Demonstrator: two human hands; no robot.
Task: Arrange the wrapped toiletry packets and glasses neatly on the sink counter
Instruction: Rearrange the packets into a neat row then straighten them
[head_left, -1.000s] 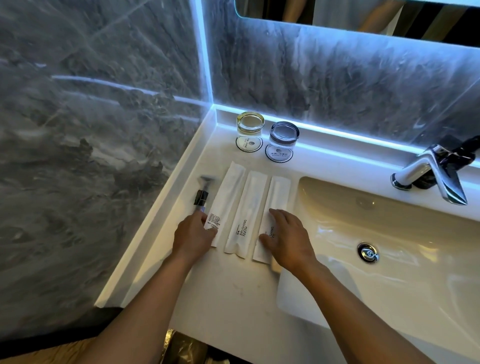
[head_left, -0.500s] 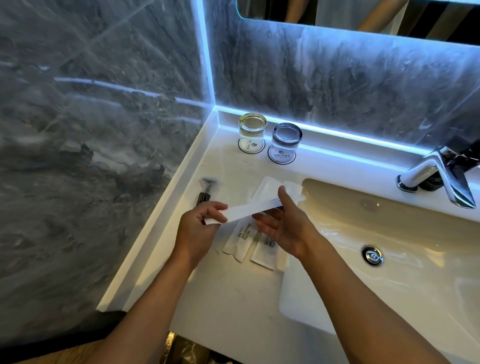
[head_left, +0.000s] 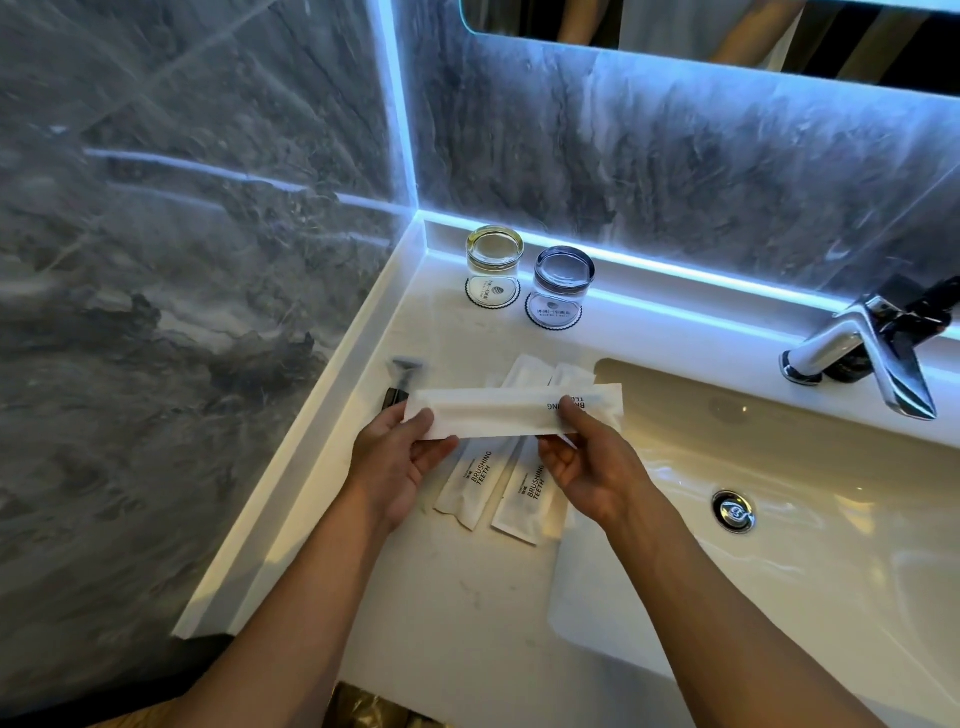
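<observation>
From the head camera, both hands hold one long white packet (head_left: 511, 410) level above the table (head_left: 467, 613), crosswise over the others. The left hand (head_left: 397, 462) pinches the packet's left end, thumb on top and fingers (head_left: 441, 448) curled under it. The right hand (head_left: 592, 462) grips near the right end, thumb over the printed lettering and the other fingers bent below, so both hands are closed on the same packet. Under it, two more packets lie flat on the table side by side, each printed "BRUSHING TEETH": the left packet (head_left: 475, 480) and the right packet (head_left: 530, 493), touching or nearly so along their long edges, both slanting away toward the upper right. Their far ends show just past the raised packet. A razor (head_left: 402, 376) with a dark handle lies on the table left of the packets, near the raised edge by the wall; its handle is partly hidden by the left hand. At the back corner stand two glasses, each on a round coaster: a yellow-rimmed glass (head_left: 493, 254) nearer the corner and a grey glass (head_left: 563, 280) just right of it, close but apart. Right of the packets the basin (head_left: 779, 519) sinks into the table, with a round drain (head_left: 733, 512) at its bottom and a chrome tap (head_left: 862, 353) behind it. Grey marble walls (head_left: 182, 312) meet at a lit strip.
</observation>
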